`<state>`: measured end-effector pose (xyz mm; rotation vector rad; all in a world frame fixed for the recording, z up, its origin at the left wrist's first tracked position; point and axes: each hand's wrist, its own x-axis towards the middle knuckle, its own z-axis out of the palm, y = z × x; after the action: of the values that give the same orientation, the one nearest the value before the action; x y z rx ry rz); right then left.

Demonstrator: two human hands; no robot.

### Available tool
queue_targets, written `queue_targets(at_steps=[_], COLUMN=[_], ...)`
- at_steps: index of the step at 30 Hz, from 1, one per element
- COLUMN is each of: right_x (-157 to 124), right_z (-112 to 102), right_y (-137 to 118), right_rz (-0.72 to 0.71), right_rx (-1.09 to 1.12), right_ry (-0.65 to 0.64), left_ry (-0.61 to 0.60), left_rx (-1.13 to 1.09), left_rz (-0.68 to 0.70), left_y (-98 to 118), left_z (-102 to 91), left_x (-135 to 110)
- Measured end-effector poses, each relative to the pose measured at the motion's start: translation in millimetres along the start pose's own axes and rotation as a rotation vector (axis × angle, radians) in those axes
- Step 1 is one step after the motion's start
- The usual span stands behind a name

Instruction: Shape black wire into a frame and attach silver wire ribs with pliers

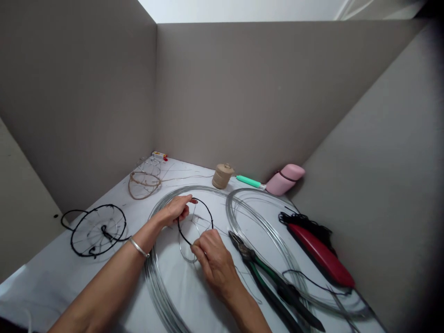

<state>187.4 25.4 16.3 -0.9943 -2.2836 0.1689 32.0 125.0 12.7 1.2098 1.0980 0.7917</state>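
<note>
Lying by the left edge of the white surface [194, 300], a black-wrapped wire wheel [104, 229] sits beyond the left forearm, probably set there to leave the middle free for both hands. Nearer the back-left corner rests a twine-wrapped frame [152, 185], with a small box [159, 155] just behind it, close to the back edge. At the middle, the left hand [178, 208], a bangle [139, 247] above its wrist, pinches a black ring [209, 210] at its upper left, while the right hand [211, 254] pinches the lower rim between thumb and finger; gripping opposite parts likely keeps the tilted hoop from turning. Bare silver wire shows within and below it. A large coil [156, 277] of silver wire spreads around this spot, seemingly laid flat so its springy loops stay settled. Along the back edge stand a twine spool [222, 176], a green-handled tool [248, 181] and a pink bottle [285, 179], which leans against the wall. Black-handled pliers [249, 255] lie over the coil, right of the right hand, perhaps for easy reach. By the right edge, black cord [308, 226] drapes over a red case [321, 254]. Printing on the box is too small to read; no other lettering is legible.
</note>
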Motion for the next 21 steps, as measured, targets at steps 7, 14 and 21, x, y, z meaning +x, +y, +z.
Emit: queue_targets(at_steps=[7,14,21], right_x=[0.9,0.7,-4.7], right_z=[0.9,-1.0,-8.2], right_y=[3.0,3.6,-0.1], right_rz=[0.007,-0.025,-0.027], right_rx=[0.003,0.052,0.031], right_ry=[-0.001,0.001,0.014], left_ry=[-0.077,0.037,-0.004], left_rx=[-0.068,-0.120,-0.002], left_rz=[-0.048,0.030,0.083], left_y=[-3.0,-2.7,-7.2], left_z=[0.4,-6.0,-29.0], left_x=[4.0,2.7,-24.4])
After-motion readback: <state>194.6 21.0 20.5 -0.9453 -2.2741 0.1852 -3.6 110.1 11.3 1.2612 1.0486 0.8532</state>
